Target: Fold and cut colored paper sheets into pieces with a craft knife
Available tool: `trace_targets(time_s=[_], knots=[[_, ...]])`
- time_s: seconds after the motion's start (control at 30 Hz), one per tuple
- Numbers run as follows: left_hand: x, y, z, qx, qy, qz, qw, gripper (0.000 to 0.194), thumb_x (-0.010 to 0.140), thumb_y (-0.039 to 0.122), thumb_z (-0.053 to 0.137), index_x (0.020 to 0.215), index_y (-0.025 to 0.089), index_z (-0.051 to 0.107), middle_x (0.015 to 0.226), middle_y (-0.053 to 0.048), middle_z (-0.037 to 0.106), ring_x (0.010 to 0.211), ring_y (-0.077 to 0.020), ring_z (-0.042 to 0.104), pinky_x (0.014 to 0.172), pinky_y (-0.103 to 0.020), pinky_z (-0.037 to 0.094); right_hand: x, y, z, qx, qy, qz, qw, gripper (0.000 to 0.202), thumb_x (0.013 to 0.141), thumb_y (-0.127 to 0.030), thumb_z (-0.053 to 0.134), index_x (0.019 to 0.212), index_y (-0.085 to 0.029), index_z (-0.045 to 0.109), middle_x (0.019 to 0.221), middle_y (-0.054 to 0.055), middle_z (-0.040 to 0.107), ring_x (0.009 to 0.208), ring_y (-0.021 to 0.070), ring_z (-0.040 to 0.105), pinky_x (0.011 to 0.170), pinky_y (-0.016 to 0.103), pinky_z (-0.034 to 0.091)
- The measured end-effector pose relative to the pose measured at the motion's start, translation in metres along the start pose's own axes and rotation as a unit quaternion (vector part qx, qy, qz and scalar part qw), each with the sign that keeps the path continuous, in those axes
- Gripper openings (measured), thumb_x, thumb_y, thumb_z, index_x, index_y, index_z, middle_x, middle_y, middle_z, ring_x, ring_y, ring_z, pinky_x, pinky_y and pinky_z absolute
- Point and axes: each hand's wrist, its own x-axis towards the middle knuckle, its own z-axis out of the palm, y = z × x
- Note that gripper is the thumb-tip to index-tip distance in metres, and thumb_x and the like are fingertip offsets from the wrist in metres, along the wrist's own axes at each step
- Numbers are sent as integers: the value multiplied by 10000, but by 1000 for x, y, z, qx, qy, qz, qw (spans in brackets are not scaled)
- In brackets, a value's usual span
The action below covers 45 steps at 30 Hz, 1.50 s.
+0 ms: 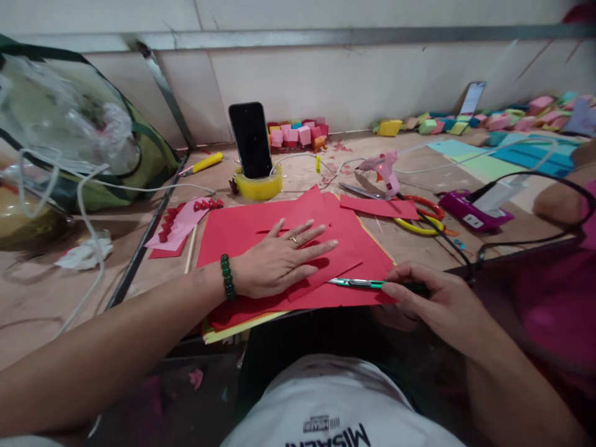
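Observation:
Spread flat, my left hand (279, 257) presses on red paper sheets (242, 220) stacked at the table's front edge. Yellow sheets (246, 326) stick out beneath the red ones. My right hand (428, 292) grips a green utility knife (361, 284), its blade end pointing left beside the edge of a loose red piece. Just beyond the stack lie a narrow red paper strip (379, 207) and scissors with red and yellow handles (419, 225). Small folded red pieces (170, 220) rest on a pink paper (179, 223) to the left.
A phone (250, 139) leans in a yellow tape roll (258, 185); a yellow cutter (207, 163) lies left of it. Beyond are a pink glue gun (384, 171), a purple power strip (475, 211), cables and paper cubes (298, 133). Another person's arm (561, 198) is at right.

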Motion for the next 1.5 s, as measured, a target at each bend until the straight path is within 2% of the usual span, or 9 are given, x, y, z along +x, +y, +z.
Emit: trace_targets(time_s=[0.1,0.27,0.57,1.07,1.5], knots=[[1,-3,2,5,-61,8,998,506,1026,407,258,1522,305,252,1618,-73,153,1491,-282,96,1136,-628,44,4,-2,-3,4,-47,7,999,374,807,-582,615,801,-210,657,658,-3,628,583,147,549,547,258,430],[3,-3,5,-5,-67,8,998,502,1023,405,259,1513,301,283,1616,-75,151,1490,-287,101,1137,-623,33,2,1,-4,-6,-92,-9,996,341,855,-553,580,815,-219,643,681,-1,632,594,145,539,564,263,430],[3,-1,3,-8,-73,3,997,496,1021,396,272,1512,321,278,1618,-67,158,1492,-262,99,1144,-580,24,-2,7,-9,-29,-92,-33,995,307,859,-516,576,758,-232,635,648,-15,614,596,153,557,576,270,441],[3,-3,4,3,-75,11,997,505,1025,413,249,1518,302,266,1622,-68,123,1494,-249,86,1143,-584,31,-5,1,1,0,-120,-9,993,312,860,-525,584,783,-229,647,652,-13,609,586,145,526,543,259,424],[3,-3,4,-5,-69,8,998,499,1021,395,274,1511,305,282,1619,-71,138,1492,-257,99,1143,-591,23,-16,-13,16,7,-97,-13,995,302,850,-513,595,772,-228,653,669,-15,628,608,147,544,560,247,439]])
